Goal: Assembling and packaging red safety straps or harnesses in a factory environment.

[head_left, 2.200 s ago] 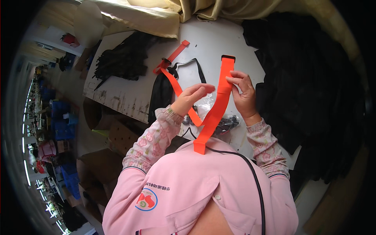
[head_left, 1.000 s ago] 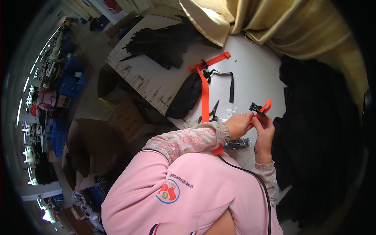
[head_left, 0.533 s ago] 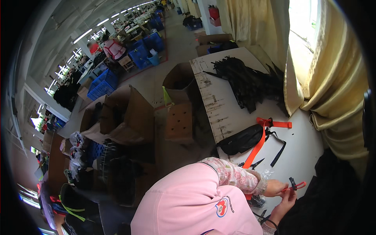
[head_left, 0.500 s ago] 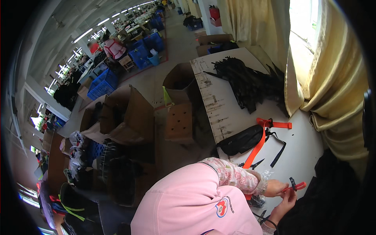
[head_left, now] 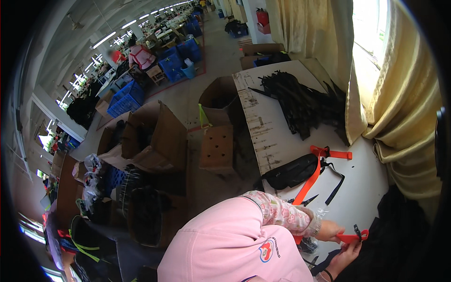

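My left hand (head_left: 328, 230), in a floral sleeve, is closed on an orange-red strap (head_left: 346, 238). Just below it, my right hand (head_left: 345, 260) pinches the same strap near a small black buckle (head_left: 358, 231). The strap's end loops round at the buckle. Beside my hands on the white table (head_left: 357, 188) lies a black waist bag (head_left: 292, 172) with another orange-red strap (head_left: 311, 181) across it. Dark scissors (head_left: 309, 199) rest by that strap, close to my left forearm. Clear plastic with dark pieces (head_left: 307, 245) sits under my wrist.
A heap of black straps (head_left: 300, 101) covers the table's far part. Black fabric (head_left: 399, 235) hangs at the right, below the beige curtain (head_left: 404, 127). Open cartons (head_left: 162, 136) and blue crates (head_left: 126, 99) stand on the floor to the left. A person (head_left: 141, 55) sits farther back.
Both hands have shifted slightly right and down with the strap. The strap's end now loops round at the buckle, where before it stuck out straight.
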Available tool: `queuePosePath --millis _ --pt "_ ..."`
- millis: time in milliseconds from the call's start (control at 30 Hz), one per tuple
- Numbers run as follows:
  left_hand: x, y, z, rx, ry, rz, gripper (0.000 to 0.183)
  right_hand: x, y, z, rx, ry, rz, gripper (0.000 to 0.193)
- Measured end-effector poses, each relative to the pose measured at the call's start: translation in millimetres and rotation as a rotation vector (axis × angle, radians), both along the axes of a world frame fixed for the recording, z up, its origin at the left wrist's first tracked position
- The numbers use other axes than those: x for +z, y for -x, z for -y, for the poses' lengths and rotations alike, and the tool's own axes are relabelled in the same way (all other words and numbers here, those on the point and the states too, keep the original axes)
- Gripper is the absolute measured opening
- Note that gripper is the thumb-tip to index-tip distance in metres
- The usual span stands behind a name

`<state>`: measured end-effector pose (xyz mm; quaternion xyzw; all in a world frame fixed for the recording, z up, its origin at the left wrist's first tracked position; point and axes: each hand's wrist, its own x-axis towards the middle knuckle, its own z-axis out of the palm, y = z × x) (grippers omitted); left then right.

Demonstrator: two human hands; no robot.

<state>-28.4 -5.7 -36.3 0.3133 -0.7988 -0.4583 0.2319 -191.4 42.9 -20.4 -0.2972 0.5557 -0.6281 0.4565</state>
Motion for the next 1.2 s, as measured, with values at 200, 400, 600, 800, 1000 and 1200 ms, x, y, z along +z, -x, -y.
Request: queuePosePath --millis 200,400,600,800,1000,1200 --pt "0 6 0 -0.097 -0.117 -0.062 0.029 42 10 -3 0.077 0.012 0.071 0.023" --pt "13 3 11 -0.187 -0.428 -0.186 0.017 19 -23 -12 0.302 0.092 -0.275 0.020" --pt "28 -1 4 -0.199 -0.421 0.011 0.032 65 42 4 0.062 0.245 0.170 0.025" --pt "18 -8 13 -0.202 -0.619 -0.031 0.019 65 23 4 0.261 0.271 0.049 0.035" --pt "1 -12 6 -0.136 -0.886 -0.127 0.018 45 2 -9 0.484 0.152 0.000 0.023" --pt "9 -20 -6 -0.424 -1.000 -0.113 0.026 50 33 12 -0.036 0.240 0.083 0.025"
